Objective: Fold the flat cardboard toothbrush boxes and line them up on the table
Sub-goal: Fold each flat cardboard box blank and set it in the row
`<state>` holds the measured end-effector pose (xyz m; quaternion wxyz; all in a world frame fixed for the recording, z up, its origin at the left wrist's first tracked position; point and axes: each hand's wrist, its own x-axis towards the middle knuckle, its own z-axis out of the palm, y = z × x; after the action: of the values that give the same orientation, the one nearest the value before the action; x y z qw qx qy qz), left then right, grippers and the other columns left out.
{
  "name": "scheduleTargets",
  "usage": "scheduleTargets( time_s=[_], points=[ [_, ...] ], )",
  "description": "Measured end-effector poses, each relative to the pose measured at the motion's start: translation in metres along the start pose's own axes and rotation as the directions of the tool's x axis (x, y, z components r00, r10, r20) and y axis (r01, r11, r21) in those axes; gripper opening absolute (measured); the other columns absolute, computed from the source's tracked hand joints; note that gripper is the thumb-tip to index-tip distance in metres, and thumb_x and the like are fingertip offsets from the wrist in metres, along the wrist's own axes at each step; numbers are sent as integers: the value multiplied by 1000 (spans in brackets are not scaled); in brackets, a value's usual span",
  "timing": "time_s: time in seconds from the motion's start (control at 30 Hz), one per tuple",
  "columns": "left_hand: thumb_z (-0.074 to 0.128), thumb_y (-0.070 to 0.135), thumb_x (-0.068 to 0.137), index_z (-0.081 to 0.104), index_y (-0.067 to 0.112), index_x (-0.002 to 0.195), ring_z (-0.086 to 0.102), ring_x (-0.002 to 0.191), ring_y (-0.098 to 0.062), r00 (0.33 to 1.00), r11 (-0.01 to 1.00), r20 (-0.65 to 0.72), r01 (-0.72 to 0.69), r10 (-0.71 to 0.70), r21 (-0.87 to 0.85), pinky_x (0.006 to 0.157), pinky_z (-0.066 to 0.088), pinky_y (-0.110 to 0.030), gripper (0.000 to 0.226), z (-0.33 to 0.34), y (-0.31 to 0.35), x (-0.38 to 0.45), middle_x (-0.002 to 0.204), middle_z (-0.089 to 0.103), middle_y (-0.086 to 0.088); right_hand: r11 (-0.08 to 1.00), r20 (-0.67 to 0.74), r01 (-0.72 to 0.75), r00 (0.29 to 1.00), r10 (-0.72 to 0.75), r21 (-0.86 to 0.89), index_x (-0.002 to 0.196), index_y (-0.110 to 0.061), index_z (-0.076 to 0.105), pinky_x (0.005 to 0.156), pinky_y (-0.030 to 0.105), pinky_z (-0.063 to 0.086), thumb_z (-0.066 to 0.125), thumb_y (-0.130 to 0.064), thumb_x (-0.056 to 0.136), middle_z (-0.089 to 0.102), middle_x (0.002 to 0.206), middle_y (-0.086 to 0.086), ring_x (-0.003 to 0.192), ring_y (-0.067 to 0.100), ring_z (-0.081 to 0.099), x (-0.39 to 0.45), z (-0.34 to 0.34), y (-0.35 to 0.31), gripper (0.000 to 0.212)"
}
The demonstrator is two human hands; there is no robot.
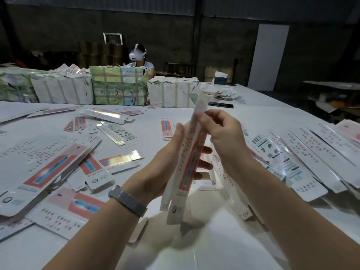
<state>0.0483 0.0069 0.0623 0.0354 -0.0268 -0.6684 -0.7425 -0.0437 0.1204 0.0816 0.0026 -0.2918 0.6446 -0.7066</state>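
Long toothbrush box (191,145) held upright between both hands above the surface (159,114).

The left hand (167,162) cradles its lower half, fingers curled round behind; the right hand (224,131) pinches the edge higher up. Flat boxes (48,164) lie scattered left of the left hand, and more flat boxes (303,152) right of the right hand.

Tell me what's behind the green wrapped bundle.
Behind the green bundle sits a person wearing a white headset; only head and shoulders show. The bundle hides everything lower.
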Motion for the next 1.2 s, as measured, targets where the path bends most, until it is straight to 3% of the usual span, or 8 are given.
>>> scheduleTargets(
  time_s=[0.13, 0.3, 0.57, 0.67, 0.83, 0.97, 1.13, 1.2],
  points=[
    [25, 65, 93, 58, 14, 133, 71, 97, -37, 999, 999, 30, 32, -32, 10, 82, 61, -42, 73, -3, 0, -3, 119, 69, -14, 997, 23, -44, 999, 46, -61, 91, 0, 59, 48, 13, 45, 70, -38, 89, 59, 82, 7, 61, 4, 57, 3, -7, -10, 40],
    [26, 67, 93, 60, 14, 128, 73, 93, -36, 998, 997, 43, 37, -40, 66, 72, 62, -38, 72, -6, 0, -5, 112, 73, -10, 989, 97, -143, 984, 147, -45, 84, -8, 55, 93, 53, 49, 68, -30, 91, 60, 85, 12, 85, 26, 57, 7, -13, -22, 26],
    [41, 77, 80, 44, 17, 134, 68, 68, -25, 998, 996, -54, 13, -9, 92, 62, 57, -32, 81, 5, -11, 4, 91, 69, -12, 991, 75, -136, 988, 135, -3, 72, -11, 52, 78, 34, 55, 62, -18, 94, 61, 64, -1, 69, 15, 62, 10, -17, -19, 25],
    [52, 79, 67, 51, 12, 130, 68, 71, -24, 999, 996, -3, 34, -35, -80, 65, 58, -33, 93, 4, -11, 4, 84, 69, -7, 996, 54, -80, 995, 78, 27, 85, -11, 57, 82, 42, 55, 69, -30, 91, 60, 81, 6, 75, 18, 62, 6, -12, -15, 23],
    [50, 76, 77, 55, 9, 132, 68, 70, -25, 1000, 895, 12, 20, -16, -445, 67, 59, -40, 87, -2, -9, 7, 89, 70, -13, 991, 130, -126, 984, 121, 33, 121, -22, 54, 74, 41, 52, 59, -33, 98, 60, 97, 6, 84, 19, 61, 3, -5, -5, 26],
    [40, 75, 80, 56, 12, 134, 73, 79, -32, 998, 919, 9, 57, -58, -391, 73, 59, -43, 84, -8, -13, 7, 102, 74, -16, 959, 203, -210, 964, 171, 192, 127, -17, 53, 53, 26, 46, 57, -19, 100, 64, 85, 9, 64, 15, 59, 0, -5, -1, 27],
    [39, 77, 73, 74, 22, 105, 75, 85, -35, 986, 976, -125, 79, -106, -203, 64, 60, -37, 73, -2, -13, 3, 96, 75, -17, 868, 212, -247, 963, 169, 430, 119, -23, 53, 77, 42, 62, 69, -21, 82, 72, 95, 14, 86, 27, 70, 4, -10, 2, 40],
    [39, 72, 79, 69, 21, 109, 76, 79, -26, 967, 995, -254, -13, -13, -103, 59, 59, -31, 67, 2, -13, 5, 89, 76, -9, 889, 181, -197, 975, 132, 414, 117, -23, 55, 73, 38, 62, 70, -23, 76, 72, 99, 15, 86, 24, 73, 4, -10, 0, 44]
  ],
)
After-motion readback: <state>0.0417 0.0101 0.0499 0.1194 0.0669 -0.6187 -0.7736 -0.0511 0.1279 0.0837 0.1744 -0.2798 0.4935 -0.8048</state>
